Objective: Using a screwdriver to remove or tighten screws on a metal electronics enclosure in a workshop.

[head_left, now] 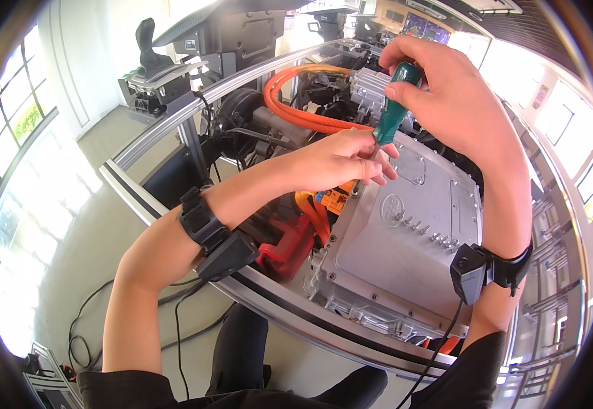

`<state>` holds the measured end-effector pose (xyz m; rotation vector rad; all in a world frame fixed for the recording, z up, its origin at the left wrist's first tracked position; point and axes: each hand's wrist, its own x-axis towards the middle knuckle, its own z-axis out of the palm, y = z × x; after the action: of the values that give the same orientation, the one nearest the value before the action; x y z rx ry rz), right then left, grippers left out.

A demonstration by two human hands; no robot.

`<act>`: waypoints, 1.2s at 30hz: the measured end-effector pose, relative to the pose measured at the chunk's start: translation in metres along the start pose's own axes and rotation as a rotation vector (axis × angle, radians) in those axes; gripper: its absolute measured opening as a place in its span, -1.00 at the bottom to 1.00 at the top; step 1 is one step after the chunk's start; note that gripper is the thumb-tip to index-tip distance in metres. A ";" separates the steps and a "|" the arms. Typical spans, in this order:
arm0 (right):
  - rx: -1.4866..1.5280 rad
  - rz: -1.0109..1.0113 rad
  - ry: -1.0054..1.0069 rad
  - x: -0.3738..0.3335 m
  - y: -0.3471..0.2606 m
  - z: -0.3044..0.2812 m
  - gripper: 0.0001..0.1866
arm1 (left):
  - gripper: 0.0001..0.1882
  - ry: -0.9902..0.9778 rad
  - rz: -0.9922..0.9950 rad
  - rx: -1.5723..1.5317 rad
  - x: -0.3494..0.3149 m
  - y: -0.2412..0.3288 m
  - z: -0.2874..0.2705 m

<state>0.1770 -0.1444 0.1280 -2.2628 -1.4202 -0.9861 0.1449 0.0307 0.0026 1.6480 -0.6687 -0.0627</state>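
Observation:
My right hand grips the top of a green-handled screwdriver, held upright and tilted slightly. My left hand pinches the lower end of the handle and the shaft, right at the upper left edge of a large grey metal housing cover. The screwdriver's tip is hidden behind my left fingers. Both wrists carry black strapped devices, the left one and the right one, each with a cable.
Thick orange cables loop behind my hands, beside an orange connector. A red part lies below my left forearm. A silver aluminium frame rail runs along the front. A black joystick console stands far left.

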 end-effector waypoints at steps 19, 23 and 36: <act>0.008 0.116 0.008 0.002 -0.002 -0.006 -0.73 | -0.74 0.020 0.072 0.120 0.001 0.000 -0.006; 0.057 0.005 -0.017 -0.001 0.000 -0.008 -0.67 | -0.72 0.013 0.065 -0.060 0.000 -0.001 -0.002; -0.122 0.177 0.084 0.002 -0.009 -0.007 -0.66 | -0.82 0.090 0.038 0.047 0.001 -0.002 -0.006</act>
<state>0.1670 -0.1430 0.1335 -2.3553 -1.1315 -1.1224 0.1488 0.0352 0.0025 1.6721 -0.6360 0.0545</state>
